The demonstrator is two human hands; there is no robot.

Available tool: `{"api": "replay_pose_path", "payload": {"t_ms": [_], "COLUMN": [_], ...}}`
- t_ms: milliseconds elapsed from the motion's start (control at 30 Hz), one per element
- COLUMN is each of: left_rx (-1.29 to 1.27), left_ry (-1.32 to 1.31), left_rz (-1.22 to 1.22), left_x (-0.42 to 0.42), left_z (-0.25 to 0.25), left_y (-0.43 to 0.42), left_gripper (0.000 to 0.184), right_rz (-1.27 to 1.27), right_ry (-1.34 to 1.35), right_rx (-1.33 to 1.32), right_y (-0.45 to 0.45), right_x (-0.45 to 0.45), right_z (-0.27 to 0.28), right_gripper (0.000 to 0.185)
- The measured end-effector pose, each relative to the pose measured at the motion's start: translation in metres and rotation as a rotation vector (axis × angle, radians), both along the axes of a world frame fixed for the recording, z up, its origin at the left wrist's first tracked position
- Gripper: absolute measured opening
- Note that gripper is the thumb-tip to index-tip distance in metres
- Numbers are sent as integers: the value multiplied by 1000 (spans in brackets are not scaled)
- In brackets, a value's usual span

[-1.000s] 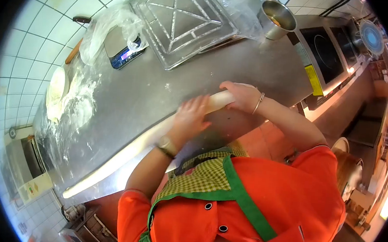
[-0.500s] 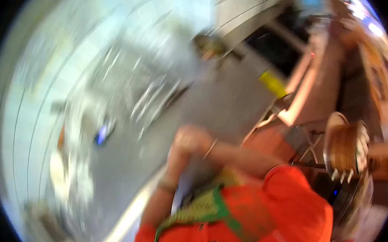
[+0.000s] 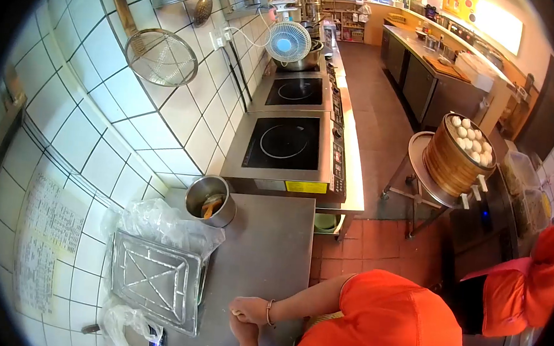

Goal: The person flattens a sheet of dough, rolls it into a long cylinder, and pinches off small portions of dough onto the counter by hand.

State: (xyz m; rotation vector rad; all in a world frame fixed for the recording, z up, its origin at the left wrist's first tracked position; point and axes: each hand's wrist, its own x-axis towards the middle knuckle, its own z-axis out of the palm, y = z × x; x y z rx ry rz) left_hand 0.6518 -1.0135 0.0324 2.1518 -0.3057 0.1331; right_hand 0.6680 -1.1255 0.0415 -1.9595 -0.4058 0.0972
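My right hand [image 3: 252, 309], with a thin bracelet at the wrist, is closed against my left hand [image 3: 244, 332], which wears bands at its wrist. They meet over the steel worktop [image 3: 265, 249], near its front. A small pale bit shows between the fingers, but what it is I cannot make out. Left of the hands lies a rectangular metal tray or lid [image 3: 157, 283] with a crossed pattern. Behind it are crumpled clear plastic bags [image 3: 164, 223] and a steel pot [image 3: 211, 202] with a wooden-looking utensil inside.
Induction cookers [image 3: 284, 141] and a small fan [image 3: 288, 42] stand ahead along the tiled wall, where a strainer [image 3: 161, 57] hangs. A bamboo steamer [image 3: 455, 156] of round white buns is on a stand to the right. A co-worker's orange sleeve [image 3: 529, 287] is at far right.
The view has turned and steadied from a heavy blur. My hands stay together but now appear lower in the picture. The steamer's top and its buns have come into clear view.
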Motion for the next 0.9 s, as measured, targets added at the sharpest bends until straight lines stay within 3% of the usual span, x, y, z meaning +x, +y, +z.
{"api": "replay_pose_path", "payload": {"t_ms": [133, 267, 300, 367, 400, 433, 467, 500, 533, 567, 600, 667, 700, 767, 800, 867, 900], "left_rx": [237, 328, 542, 832, 736, 557, 452, 319, 644, 405, 373, 147, 139, -1050, -1050, -1629, -1280], "left_ry": [165, -163, -98, -42, -113, 162, 38, 169, 295, 305, 170, -137, -136, 658, 660, 531, 241], "left_rz": [40, -141, -184, -288, -284, -109, -75, -19, -296, 36, -55, 89, 129, 333, 344, 245, 278], "left_x": [0, 9, 13, 21, 17, 15, 17, 19, 43, 40, 30, 4, -7, -28, -36, -51, -67], "left_z": [12, -9, -14, -43, -29, -3, -46, -27, -26, -9, 15, 15, 30, 63, 57, 35, 36], "left_y": [3, 3, 5, 10, 4, -10, -11, -13, -10, -13, 6, 28, 47, 103, 124, 160, 193], "left_gripper": [17, 16, 11, 6, 8, 9, 11, 15, 19, 26, 35, 44, 44, 47, 47, 39, 32], "right_rz": [-3, -32, -53, 93, 56, 10, 109, 194, 263, 399, 526, 462, 494, 118, 123, 581, 640], "right_ry": [14, -15, -57, -109, 5, 110, 260, 422, 584, 483, 362, 584, 605, 561, 571, -173, -217], "right_rx": [73, 53, -24, -281, -141, 5, 94, 175, 237, 79, -64, 992, 970, 746, 747, -116, -102], "right_y": [-2, -4, -10, -16, -22, -28, -25, -24, -24, -15, -5, 36, 42, 63, 82, 137, 161], "right_x": [4, 9, 4, 13, 10, 7, -4, -16, -27, -35, -41, -28, -18, 10, 2, -29, -37], "right_z": [-4, -24, -7, -30, -21, -10, 6, 23, 40, 41, 41, 101, 87, 60, 54, 84, 93], "right_gripper": [14, 17, 15, 23, 21, 19, 19, 19, 19, 20, 21, 25, 25, 43, 43, 52, 57]}}
